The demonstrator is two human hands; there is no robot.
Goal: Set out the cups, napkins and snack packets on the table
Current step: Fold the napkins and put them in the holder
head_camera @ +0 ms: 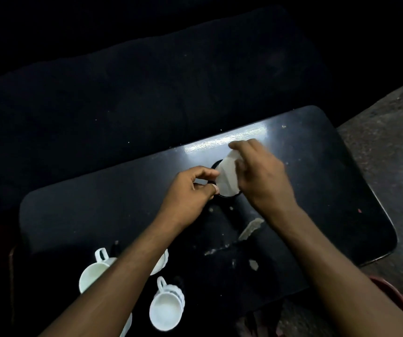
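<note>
A white napkin (pixel 227 176) lies over a dark round holder (pixel 219 194) near the middle of the black table (pixel 329 190). My left hand (pixel 190 193) pinches the napkin's left edge with thumb and fingers. My right hand (pixel 261 173) grips its right side from above. White cups stand at the near left: one (pixel 92 276) beside my left forearm, another (pixel 167 306) with its handle pointing away, a third (pixel 160 262) mostly hidden under the forearm. No snack packets are visible.
A dark sofa or cushion (pixel 147 81) runs behind the table. Crumbs and a pale scrap (pixel 250 229) lie on the tabletop near my right forearm. A reddish round object (pixel 394 295) sits at the lower right on a grey floor (pixel 390 130).
</note>
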